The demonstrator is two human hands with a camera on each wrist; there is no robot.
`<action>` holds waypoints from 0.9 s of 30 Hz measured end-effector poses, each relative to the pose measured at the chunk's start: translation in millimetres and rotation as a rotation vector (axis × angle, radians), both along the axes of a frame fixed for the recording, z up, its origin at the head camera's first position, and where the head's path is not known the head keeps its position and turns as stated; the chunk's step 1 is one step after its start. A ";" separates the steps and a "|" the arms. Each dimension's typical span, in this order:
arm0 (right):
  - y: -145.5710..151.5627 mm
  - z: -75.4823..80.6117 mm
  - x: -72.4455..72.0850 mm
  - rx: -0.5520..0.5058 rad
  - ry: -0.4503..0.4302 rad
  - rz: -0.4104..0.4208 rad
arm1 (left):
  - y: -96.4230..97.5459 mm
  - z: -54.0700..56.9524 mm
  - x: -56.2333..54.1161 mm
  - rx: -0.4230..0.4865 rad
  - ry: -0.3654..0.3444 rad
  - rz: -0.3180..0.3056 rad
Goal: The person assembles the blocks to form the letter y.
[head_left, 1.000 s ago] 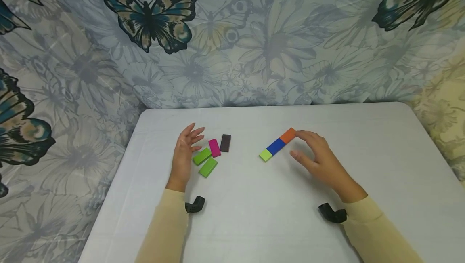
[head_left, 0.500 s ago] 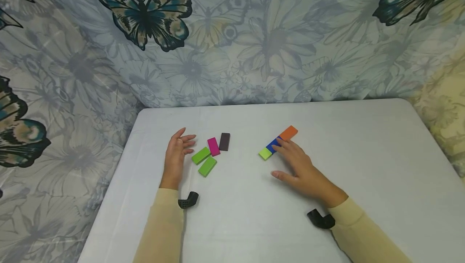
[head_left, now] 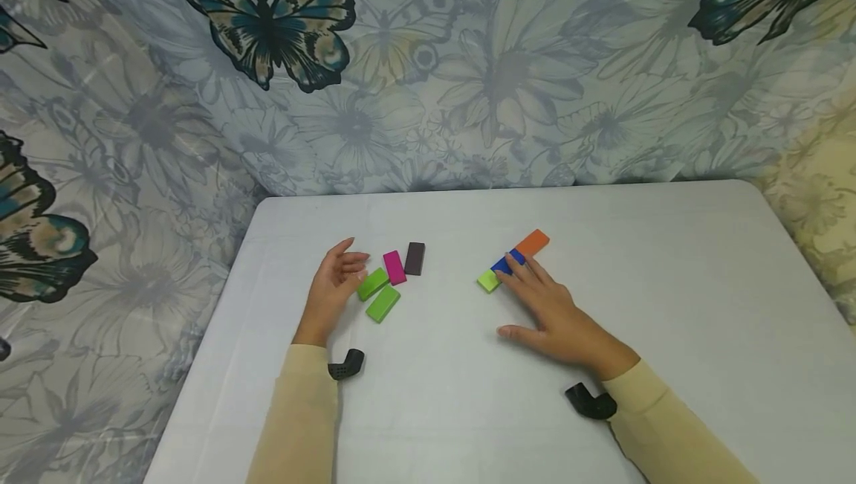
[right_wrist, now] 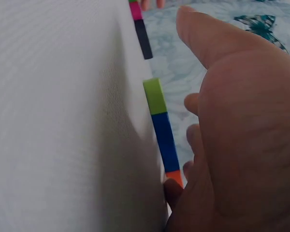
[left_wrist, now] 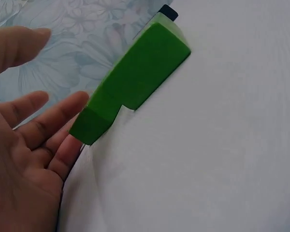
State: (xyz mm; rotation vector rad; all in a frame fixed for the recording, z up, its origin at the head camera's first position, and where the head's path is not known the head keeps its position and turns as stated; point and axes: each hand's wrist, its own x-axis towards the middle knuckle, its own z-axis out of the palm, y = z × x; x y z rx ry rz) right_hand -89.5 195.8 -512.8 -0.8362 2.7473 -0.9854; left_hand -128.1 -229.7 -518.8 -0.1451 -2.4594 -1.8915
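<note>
showing outspread right fingers at a smooth blue block and parted left fingers (both empty) beside a green oblong.

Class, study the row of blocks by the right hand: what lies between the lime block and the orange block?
The blue block lies between the lime block and the orange block, as the right wrist view shows.

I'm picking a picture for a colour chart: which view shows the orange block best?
The head view: the orange block lies with most of its top face in sight, largely clear of the right hand. The right wrist view shows only a sliver, partly behind that hand; the left wrist view doesn't show it.
</note>
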 end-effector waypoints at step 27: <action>-1.7 0.9 0.7 0.102 -0.049 0.028 | 6.3 -2.6 -0.6 -0.323 0.020 0.078</action>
